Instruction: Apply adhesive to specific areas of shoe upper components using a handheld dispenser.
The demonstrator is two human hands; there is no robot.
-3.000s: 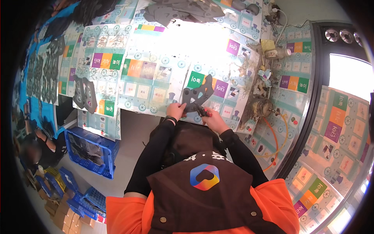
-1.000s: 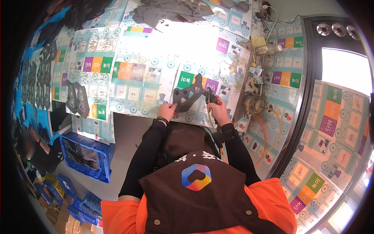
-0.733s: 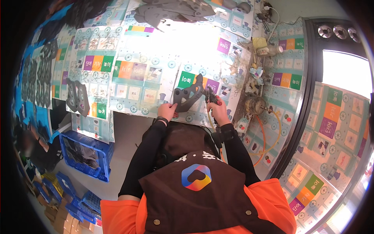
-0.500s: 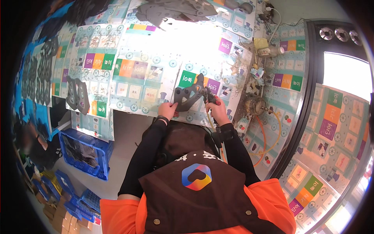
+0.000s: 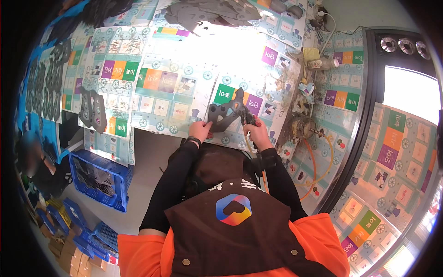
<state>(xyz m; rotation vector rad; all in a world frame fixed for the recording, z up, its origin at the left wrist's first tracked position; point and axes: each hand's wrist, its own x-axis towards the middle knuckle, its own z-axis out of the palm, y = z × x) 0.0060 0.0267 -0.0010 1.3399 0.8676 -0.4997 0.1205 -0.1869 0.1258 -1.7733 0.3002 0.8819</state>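
- Far to the left, below the table's edge, a blue plastic crate (image 5: 94, 177) stands on the floor with dark pieces inside it; more blue crates (image 5: 87, 231) sit lower down beside it.
- On the table's left part, two dark grey cut-out pieces (image 5: 92, 110) lie side by side on the colourful printed sheets (image 5: 161, 97) that cover the table.
- At the table's near edge, the left hand (image 5: 200, 130) has its fingers curled down onto the lower left corner of a dark grey shaped piece (image 5: 224, 115), pinning it to the sheet.
- That dark grey shaped piece lies flat on the table just in front of the person, between the two hands, over a green and a purple printed square.
- Just right of it, the right hand (image 5: 257, 134) is closed around a small hand tool with a red part (image 5: 251, 121), whose tip meets the piece's right edge; an orange hose (image 5: 314, 171) curves off the table's edge nearby.
- Farther right, a cluttered round pot (image 5: 302, 127) stands on the table, with small bottles and scraps (image 5: 314, 60) behind it.
- At the far top, a pile of grey cut-out pieces (image 5: 207, 11) lies on the table.
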